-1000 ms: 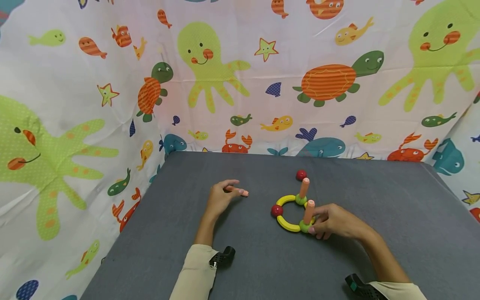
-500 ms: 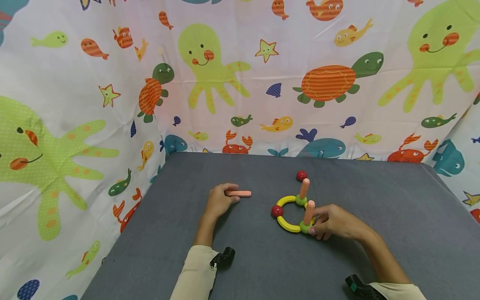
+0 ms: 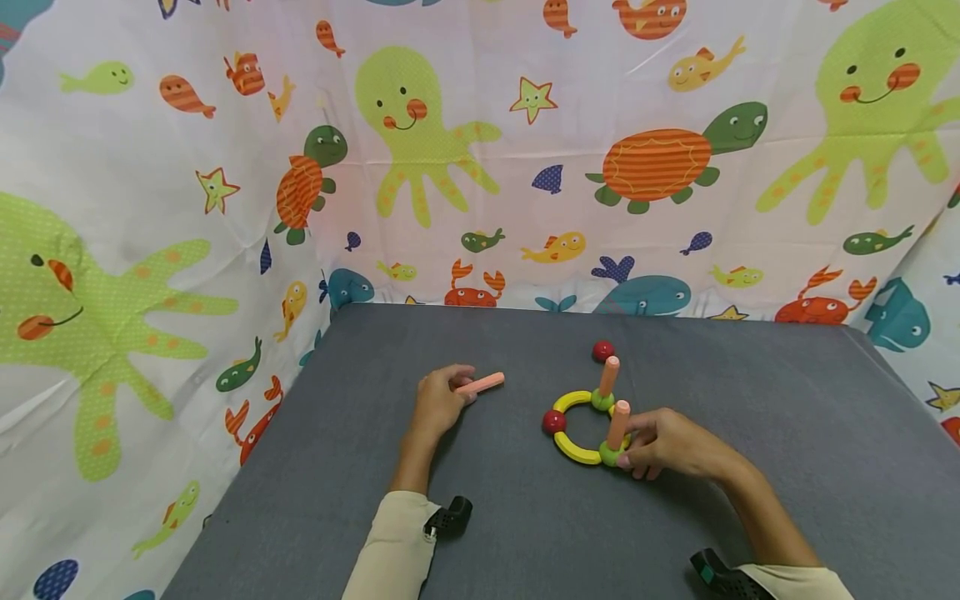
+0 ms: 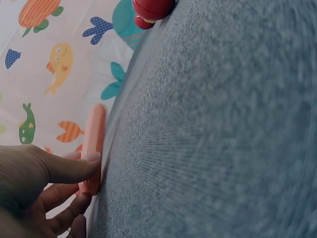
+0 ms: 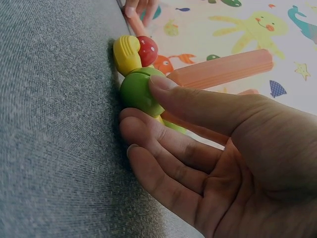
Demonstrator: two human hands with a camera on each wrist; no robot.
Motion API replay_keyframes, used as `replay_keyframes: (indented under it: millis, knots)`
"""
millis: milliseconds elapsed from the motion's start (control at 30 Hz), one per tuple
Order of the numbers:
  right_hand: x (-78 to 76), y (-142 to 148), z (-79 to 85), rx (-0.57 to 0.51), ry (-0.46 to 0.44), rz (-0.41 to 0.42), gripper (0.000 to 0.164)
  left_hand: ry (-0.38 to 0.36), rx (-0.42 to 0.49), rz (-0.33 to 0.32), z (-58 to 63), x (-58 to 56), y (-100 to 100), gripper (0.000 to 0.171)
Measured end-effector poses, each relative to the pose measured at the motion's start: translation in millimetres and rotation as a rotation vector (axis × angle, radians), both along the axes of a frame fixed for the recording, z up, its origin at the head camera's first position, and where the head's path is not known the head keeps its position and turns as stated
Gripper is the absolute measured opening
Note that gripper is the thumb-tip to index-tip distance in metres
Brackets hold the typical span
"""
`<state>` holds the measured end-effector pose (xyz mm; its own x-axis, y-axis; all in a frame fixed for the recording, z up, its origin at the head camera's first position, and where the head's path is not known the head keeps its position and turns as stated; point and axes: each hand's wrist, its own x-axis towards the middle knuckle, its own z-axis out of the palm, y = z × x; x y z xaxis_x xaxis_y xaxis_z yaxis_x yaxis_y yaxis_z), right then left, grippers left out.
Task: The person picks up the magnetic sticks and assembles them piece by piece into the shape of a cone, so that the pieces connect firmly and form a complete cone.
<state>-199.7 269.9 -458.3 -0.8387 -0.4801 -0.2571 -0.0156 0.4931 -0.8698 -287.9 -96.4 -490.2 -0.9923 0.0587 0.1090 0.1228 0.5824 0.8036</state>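
Note:
My left hand (image 3: 438, 402) pinches a salmon-coloured stick (image 3: 483, 383) between thumb and fingers, its free end pointing right and slightly away. In the left wrist view the thumb presses near the stick's lower end. To the right lies a ring of curved yellow pieces (image 3: 577, 452) joined by balls, with a red ball (image 3: 554, 422) on its left. Two salmon sticks stand up from its green balls, a near stick (image 3: 617, 427) and a far stick (image 3: 608, 379). My right hand (image 3: 675, 443) pinches the near green ball (image 5: 141, 91), partly covering the ring's right side.
Behind the ring is another red ball (image 3: 602, 351), partly overlapped by the far stick. Everything is on a grey cloth-covered table (image 3: 555, 533). A patterned sea-animal curtain (image 3: 480, 175) hangs along the table's back and left edges.
The stick in my left hand has turned: first largely behind the fingers, then level, now with its free end angled away. My right hand and the ring have stayed in place.

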Motion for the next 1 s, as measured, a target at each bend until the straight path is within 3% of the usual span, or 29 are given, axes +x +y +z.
replay_keyframes:
  millis: [367,767,1000]
  knots:
    - [0.1,1.1,-0.5,-0.013,0.006,0.007,0.025,0.042,-0.036,0.001,5.3,-0.6,7.3,0.036]
    - [-0.1,1.2,-0.3,-0.004,0.008,0.003,0.026,0.042,0.061,-0.122,11.4,4.7,25.3,0.034]
    - [0.0,0.2,0.2,-0.004,0.013,0.002,0.025,0.050,0.056,-0.239,15.2,10.2,37.4,0.032]
